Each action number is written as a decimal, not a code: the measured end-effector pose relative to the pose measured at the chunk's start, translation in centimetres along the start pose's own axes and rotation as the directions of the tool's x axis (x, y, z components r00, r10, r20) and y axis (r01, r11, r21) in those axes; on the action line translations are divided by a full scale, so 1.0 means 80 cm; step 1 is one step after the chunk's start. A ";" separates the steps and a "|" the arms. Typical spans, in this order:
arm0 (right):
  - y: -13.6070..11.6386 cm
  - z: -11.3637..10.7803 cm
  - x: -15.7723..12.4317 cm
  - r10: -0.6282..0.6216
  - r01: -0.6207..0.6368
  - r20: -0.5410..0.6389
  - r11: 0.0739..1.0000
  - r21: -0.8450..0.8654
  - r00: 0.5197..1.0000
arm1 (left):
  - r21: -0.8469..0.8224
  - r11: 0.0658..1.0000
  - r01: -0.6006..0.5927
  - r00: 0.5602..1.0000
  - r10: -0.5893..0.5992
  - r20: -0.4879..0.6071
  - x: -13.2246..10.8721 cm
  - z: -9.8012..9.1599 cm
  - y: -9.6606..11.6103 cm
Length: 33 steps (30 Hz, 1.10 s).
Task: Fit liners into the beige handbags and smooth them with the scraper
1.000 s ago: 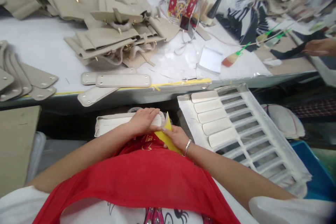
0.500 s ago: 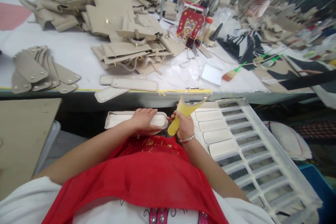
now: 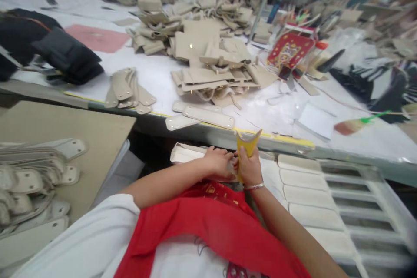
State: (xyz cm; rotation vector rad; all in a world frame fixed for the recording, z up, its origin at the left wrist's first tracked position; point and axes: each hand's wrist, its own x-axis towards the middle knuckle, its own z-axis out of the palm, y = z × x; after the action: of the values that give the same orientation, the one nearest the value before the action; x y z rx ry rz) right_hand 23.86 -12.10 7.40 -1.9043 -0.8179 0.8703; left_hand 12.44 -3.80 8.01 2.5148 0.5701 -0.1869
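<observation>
The right hand (image 3: pixel 250 168) is closed in a fist; just beside it the left hand (image 3: pixel 219 163) is laid palm down, fingers held together, though whether anything is pinched beneath cannot be told. Beyond both hands a long white worktable (image 3: pixel 159 79) is spread with goods. To the right of the right hand a slotted rack (image 3: pixel 389 197) is set, its near slots filled with pale strips (image 3: pixel 304 182). Ahead of the left hand a heap of beige parts (image 3: pixel 211 80) (brass-coloured fittings can be made out) is piled, and between heap and hand, studded straps (image 3: pixel 208 117) are laid overlapping at the table's edge. Under the left hand a pale box-shaped piece (image 3: pixel 184 153) is covered at its right end. In the right fist a curved yellow piece (image 3: pixel 246 145) is gripped, notched end upward. On the right wrist a silver bracelet (image 3: pixel 254 186) is worn.
</observation>
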 end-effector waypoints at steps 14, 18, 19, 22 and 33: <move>-0.105 0.068 0.100 0.080 0.606 0.789 0.594 -0.528 0.609 | -0.957 0.140 -0.253 0.769 -0.572 -0.286 -0.100 0.057 -0.174; -0.112 0.122 0.114 0.049 0.716 0.765 0.318 -0.622 0.642 | -0.963 0.058 -0.262 0.765 -0.596 -0.244 -0.098 0.063 -0.167; -0.111 0.134 0.115 0.010 0.719 0.749 0.273 -0.640 0.663 | -0.966 0.042 -0.254 0.766 -0.602 -0.228 -0.099 0.063 -0.167; -0.107 0.165 0.117 -0.135 0.743 0.732 0.172 -0.647 0.668 | -0.973 -0.021 -0.231 0.756 -0.633 -0.166 -0.100 0.064 -0.169; -0.113 0.220 0.143 -0.238 0.953 0.924 0.042 -0.299 0.300 | -0.861 -0.391 -0.324 0.755 -0.656 0.014 -0.092 0.056 -0.167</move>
State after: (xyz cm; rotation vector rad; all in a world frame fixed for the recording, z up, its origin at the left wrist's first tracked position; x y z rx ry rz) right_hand 13.88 8.42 5.81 -1.3747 -2.9413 0.3936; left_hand -0.05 1.26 -0.44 0.4094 0.8651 0.7956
